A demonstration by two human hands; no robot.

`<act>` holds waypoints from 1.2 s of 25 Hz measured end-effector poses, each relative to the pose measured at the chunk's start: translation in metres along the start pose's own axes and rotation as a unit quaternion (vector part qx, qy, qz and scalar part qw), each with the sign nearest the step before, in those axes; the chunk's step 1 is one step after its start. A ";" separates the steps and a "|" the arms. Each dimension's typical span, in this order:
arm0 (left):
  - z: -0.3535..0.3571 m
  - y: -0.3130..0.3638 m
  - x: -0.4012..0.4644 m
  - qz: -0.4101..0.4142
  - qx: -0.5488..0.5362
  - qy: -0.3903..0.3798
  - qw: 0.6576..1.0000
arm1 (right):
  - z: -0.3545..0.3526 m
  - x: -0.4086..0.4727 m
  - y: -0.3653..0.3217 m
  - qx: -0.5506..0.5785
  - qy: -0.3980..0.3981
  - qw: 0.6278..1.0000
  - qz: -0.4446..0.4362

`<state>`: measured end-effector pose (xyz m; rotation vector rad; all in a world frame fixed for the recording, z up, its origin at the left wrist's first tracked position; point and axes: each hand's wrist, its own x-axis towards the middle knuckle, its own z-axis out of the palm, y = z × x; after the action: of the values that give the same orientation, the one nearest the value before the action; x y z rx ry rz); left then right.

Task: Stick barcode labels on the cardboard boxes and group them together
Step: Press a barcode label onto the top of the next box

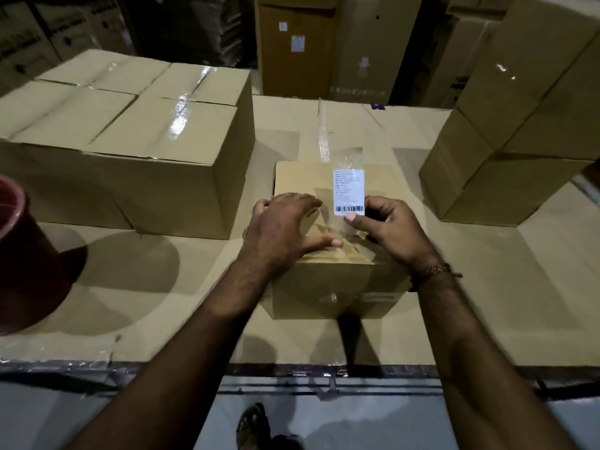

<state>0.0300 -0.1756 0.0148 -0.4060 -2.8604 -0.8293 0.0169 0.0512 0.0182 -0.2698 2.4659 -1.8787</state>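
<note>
Centrally on the cardboard-covered tabletop (487, 287) sits a small brown box (331, 280); the left hand (282, 228) presses flat on it, the right hand (386, 228) pinches a white barcode label (349, 191) in clear film.

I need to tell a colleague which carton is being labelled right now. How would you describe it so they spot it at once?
Start at the cardboard-covered worktable: between the block of taped boxes on the left and the stack on the right sits one small box, nearest the front edge. Both hands rest on it, and only it has a white barcode label under clear tape.
</note>
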 end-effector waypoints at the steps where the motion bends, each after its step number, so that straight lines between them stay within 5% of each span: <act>1: 0.000 0.004 -0.005 -0.010 -0.019 0.019 1.000 | 0.000 -0.001 -0.002 0.009 -0.007 1.000 -0.002; 6: -0.017 0.017 -0.037 -0.121 -0.271 0.110 0.949 | 0.021 -0.015 -0.024 0.006 -0.063 0.998 -0.021; 14: -0.070 -0.025 -0.084 -0.171 -0.350 0.167 0.906 | 0.095 -0.025 -0.066 -0.048 -0.082 0.991 -0.098; 22: -0.144 -0.108 -0.146 -0.196 -0.330 0.216 0.898 | 0.223 -0.015 -0.100 0.017 -0.040 0.993 -0.110; 26: -0.207 -0.171 -0.190 -0.184 -0.183 0.341 0.904 | 0.305 -0.008 -0.118 0.047 0.027 0.995 -0.085; 30: -0.260 -0.248 -0.226 -0.228 -0.093 0.380 0.892 | 0.392 0.002 -0.140 0.031 0.014 0.996 -0.081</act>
<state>0.1873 -0.5671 0.0625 0.5061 -2.1436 -1.0390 0.0818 -0.3591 0.0467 -0.4588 2.4663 -2.0290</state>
